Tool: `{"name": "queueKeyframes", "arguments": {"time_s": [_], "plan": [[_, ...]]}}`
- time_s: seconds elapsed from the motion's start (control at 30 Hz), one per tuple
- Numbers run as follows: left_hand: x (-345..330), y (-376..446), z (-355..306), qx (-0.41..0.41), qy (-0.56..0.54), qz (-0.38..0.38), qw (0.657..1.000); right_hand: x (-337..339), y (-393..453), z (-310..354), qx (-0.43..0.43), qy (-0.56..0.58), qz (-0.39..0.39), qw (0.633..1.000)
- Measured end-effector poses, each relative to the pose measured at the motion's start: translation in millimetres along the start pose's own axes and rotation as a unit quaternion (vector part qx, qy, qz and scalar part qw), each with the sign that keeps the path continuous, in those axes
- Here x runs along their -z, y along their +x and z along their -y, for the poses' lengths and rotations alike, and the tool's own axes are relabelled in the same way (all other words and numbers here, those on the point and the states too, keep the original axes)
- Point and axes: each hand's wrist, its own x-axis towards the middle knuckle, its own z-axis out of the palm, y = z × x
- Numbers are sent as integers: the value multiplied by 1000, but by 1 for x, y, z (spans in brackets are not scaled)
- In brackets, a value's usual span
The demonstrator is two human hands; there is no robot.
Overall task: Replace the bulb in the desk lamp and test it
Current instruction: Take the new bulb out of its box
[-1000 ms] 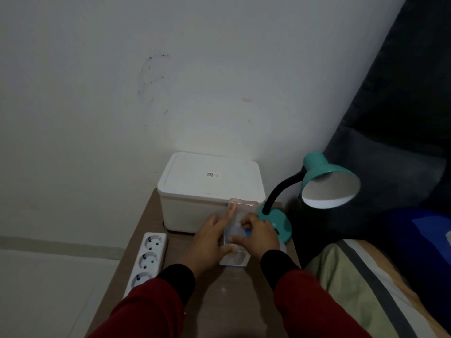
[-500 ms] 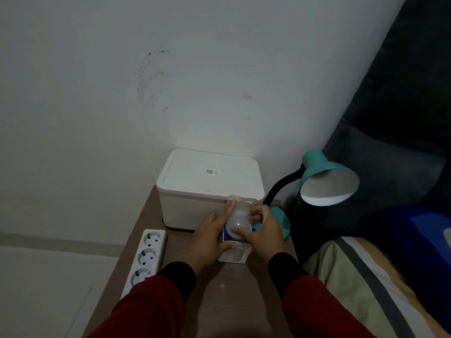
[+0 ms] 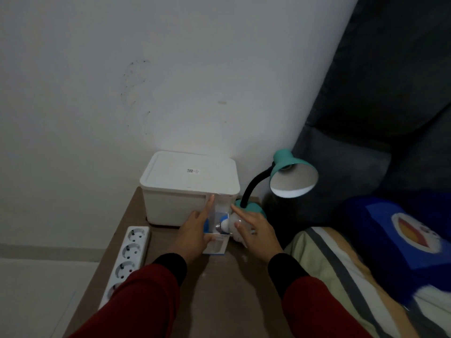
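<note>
A white bulb (image 3: 228, 225) with a metal screw base pointing left lies in my right hand (image 3: 256, 230), whose thumb and fingers curl round its globe. My left hand (image 3: 195, 232) holds the open bulb package (image 3: 217, 243), thumb on its lower edge and index finger stretched up along its left side. The package has a clear front and a blue and white card. Just right of my hands stands the teal desk lamp (image 3: 291, 178), with a black gooseneck and its shade facing me. I cannot make out a bulb inside the shade.
A white lidded box (image 3: 189, 189) stands at the back of the brown table (image 3: 219, 293), right behind my hands. A white power strip (image 3: 127, 257) lies along the table's left edge. Bedding and a blue pillow (image 3: 400, 242) lie to the right.
My right hand has drawn the bulb out of the package and moved it to the right, its screw base now showing. My left hand stays on the package.
</note>
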Motion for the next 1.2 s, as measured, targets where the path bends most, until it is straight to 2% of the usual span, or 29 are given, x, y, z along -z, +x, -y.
{"name": "queueKeyframes", "arguments": {"time_s": [0.13,0.33,0.43,0.83,1.0,1.1,1.2], "plan": [[2,-7,-6,-12,-16,1,1000,19,-14,3,-4,58,-40,998],[2,-19,-20,10,-22,-65,998,33,-25,5,-18,182,-128,975],[-2,-19,-22,20,-24,-86,996,31,-26,2,-33,207,-152,966],[-6,-9,-16,61,-35,-101,992,9,-8,0,-61,234,-141,960],[-8,-9,-9,33,-15,-96,995,5,-2,-2,-65,226,-138,962],[-8,-8,-7,-8,60,-99,993,2,0,-4,-64,224,-141,962],[-8,-9,-3,-57,110,-70,990,1,1,-4,-63,222,-142,963]]}}
